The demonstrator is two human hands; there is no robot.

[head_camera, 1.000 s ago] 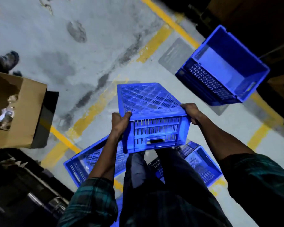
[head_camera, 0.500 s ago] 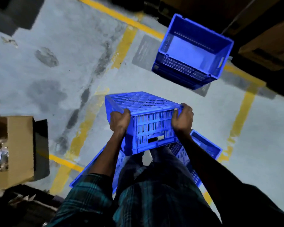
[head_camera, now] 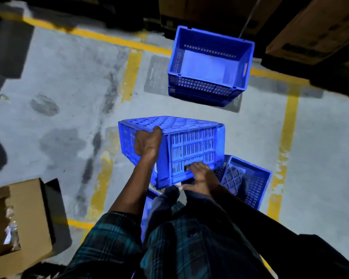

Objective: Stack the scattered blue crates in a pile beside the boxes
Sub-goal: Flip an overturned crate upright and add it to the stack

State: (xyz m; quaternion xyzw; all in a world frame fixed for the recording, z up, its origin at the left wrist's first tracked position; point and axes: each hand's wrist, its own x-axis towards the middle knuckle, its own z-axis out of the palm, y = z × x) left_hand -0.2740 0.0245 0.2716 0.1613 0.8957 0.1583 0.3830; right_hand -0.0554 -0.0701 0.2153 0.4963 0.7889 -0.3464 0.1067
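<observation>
The upturned blue perforated plastic crate [head_camera: 175, 146] hangs over the grey concrete floor [head_camera: 58, 87], short of the upright blue plastic crate pile [head_camera: 208, 65] beside the brown cardboard boxes [head_camera: 310, 31]. The left hand [head_camera: 147, 142] has its fingers curled over the crate's top-left edge; the right hand [head_camera: 203, 177] pushes its fingers into the handle slot low on the near wall. It looks rigid, empty and light, with smooth walls; rims and slots give the surest hold.
</observation>
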